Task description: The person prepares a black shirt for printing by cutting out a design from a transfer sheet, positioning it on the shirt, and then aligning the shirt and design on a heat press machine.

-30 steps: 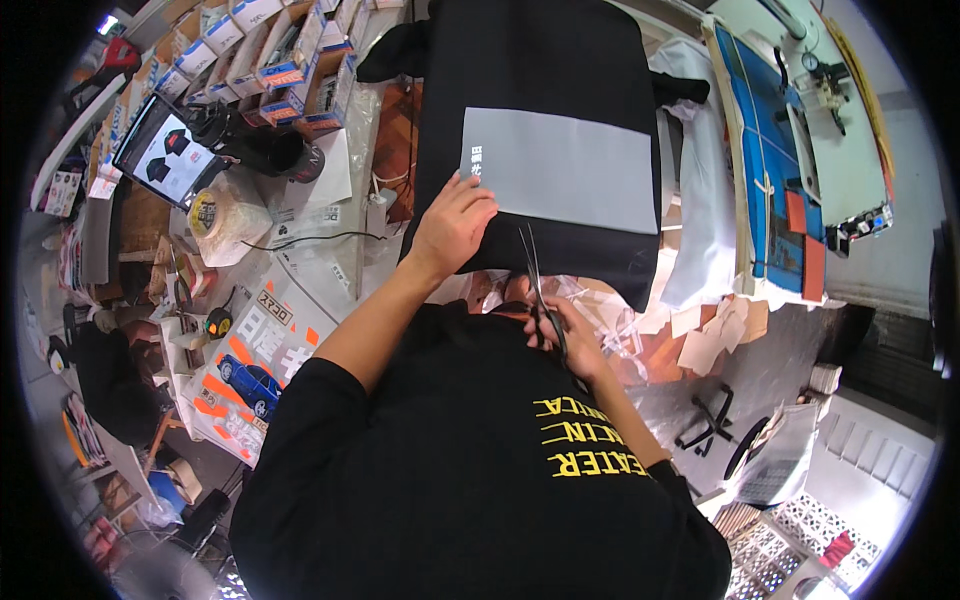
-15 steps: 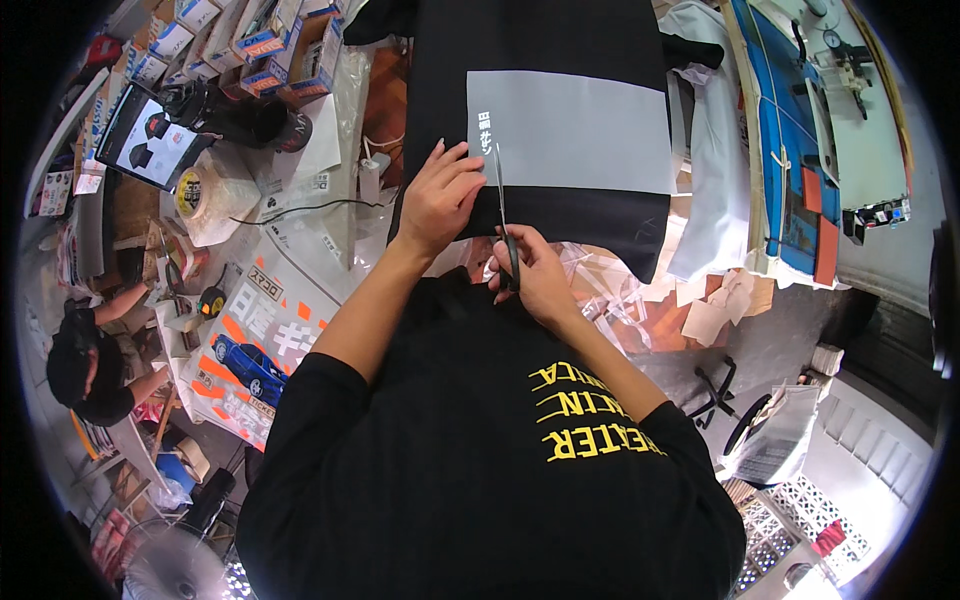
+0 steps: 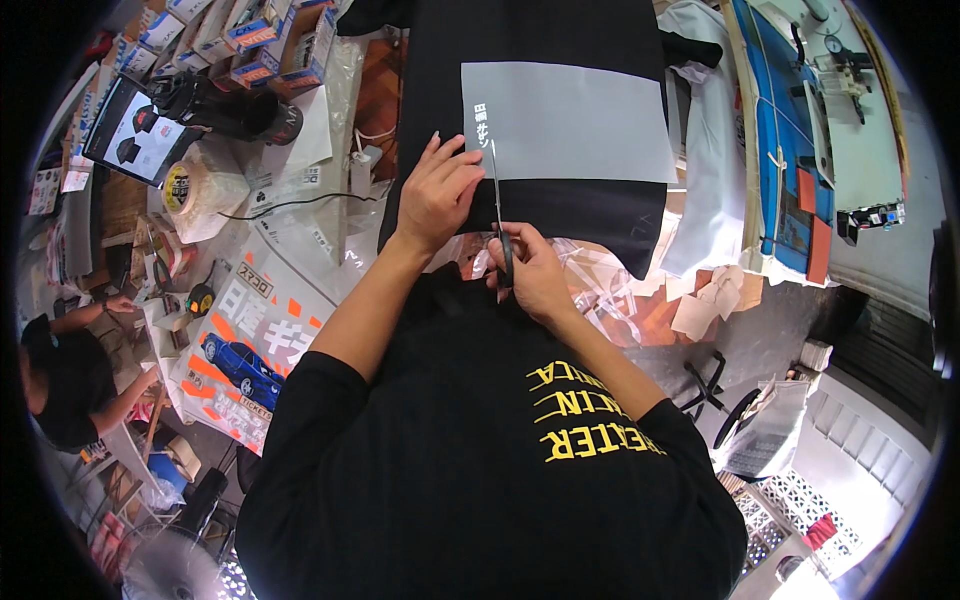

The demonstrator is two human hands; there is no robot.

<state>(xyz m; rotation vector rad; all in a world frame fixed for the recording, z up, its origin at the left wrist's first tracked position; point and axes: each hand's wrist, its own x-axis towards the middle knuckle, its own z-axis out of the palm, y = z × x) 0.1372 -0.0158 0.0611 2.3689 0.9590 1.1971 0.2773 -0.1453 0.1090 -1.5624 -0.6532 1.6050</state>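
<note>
A grey sheet (image 3: 570, 125) with small white lettering near its left edge lies on a black garment (image 3: 530, 35) spread out in front of me. My left hand (image 3: 441, 190) is at the sheet's lower left corner, its fingers stretched out and their tips touching the edge beside the lettering. Black-handled scissors (image 3: 497, 195) are in my right hand (image 3: 527, 270), its fingers wrapped round the handles. Their long blades point away from me and overlap the sheet's lower left part, close to the lettering; the blades look nearly closed.
Left of the garment are a tablet (image 3: 135, 130), a tape roll (image 3: 178, 188) and a printed poster (image 3: 240, 350). Boxes (image 3: 305, 50) stand behind them. A blue-topped frame (image 3: 785, 130) is at the right. Clear scraps (image 3: 600, 300) lie below the garment; another person (image 3: 70, 375) sits at the far left.
The whole view has shifted slightly. My hands and the scissors keep nearly the same place at the sheet's corner. The person at the far left has moved their head and arms.
</note>
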